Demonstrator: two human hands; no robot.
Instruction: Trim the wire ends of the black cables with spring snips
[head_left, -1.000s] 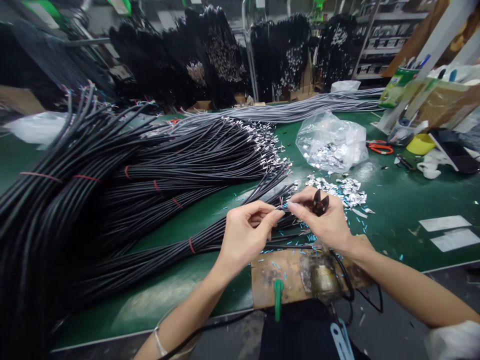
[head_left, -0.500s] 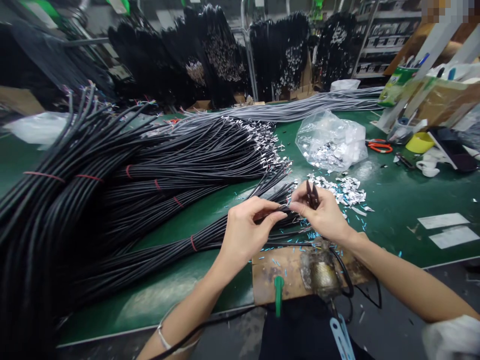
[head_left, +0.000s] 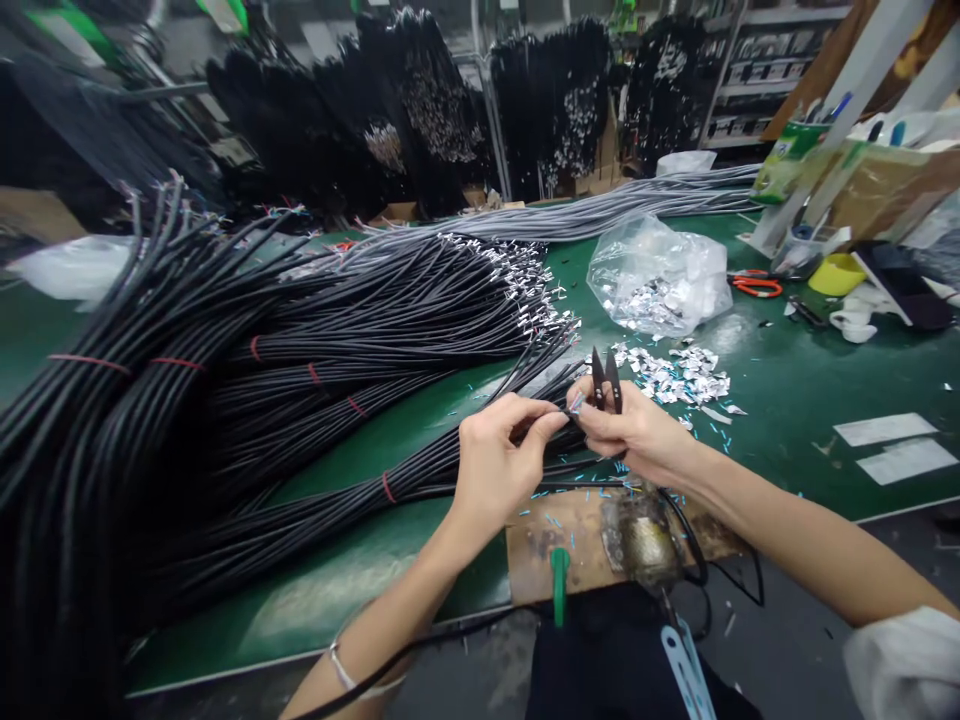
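Evidently, left hand (head_left: pixel 499 455) pinches cable end (head_left: pixel 576 404) at its two o'clock; right hand (head_left: pixel 634 425) grips snips (head_left: pixel 598 380). Cable end judged light, springy, its tip fragile: best held just behind.

A glossy green worktop (head_left: pixel 784 400) carries long, bundled black cables (head_left: pixel 360 345) at frame left, a crumpled clear plastic bag (head_left: pixel 658 275) and silvery flat scraps (head_left: pixel 679 374) right of centre, two white rectangular slips (head_left: pixel 885 430) far right.
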